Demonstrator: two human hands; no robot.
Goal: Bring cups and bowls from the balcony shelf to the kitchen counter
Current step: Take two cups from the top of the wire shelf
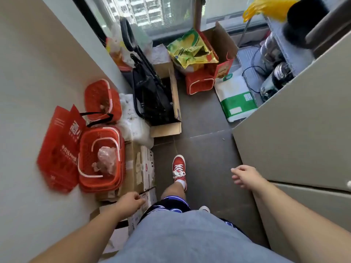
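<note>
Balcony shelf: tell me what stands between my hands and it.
Nothing blocks the bare floor strip leading to the wire shelf. Both the left hand and right hand are empty; the white-green bag lies at the shelf's foot.

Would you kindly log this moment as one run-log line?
phase: walking on balcony | left hand: empty | right hand: empty | cups, bowls: not seen

Bare-armed person in a grey-blue shirt (pixel 182 238), dark shorts with blue-and-white trim (pixel 171 205), white sock, red white-laced sneaker (pixel 179 168).
</note>
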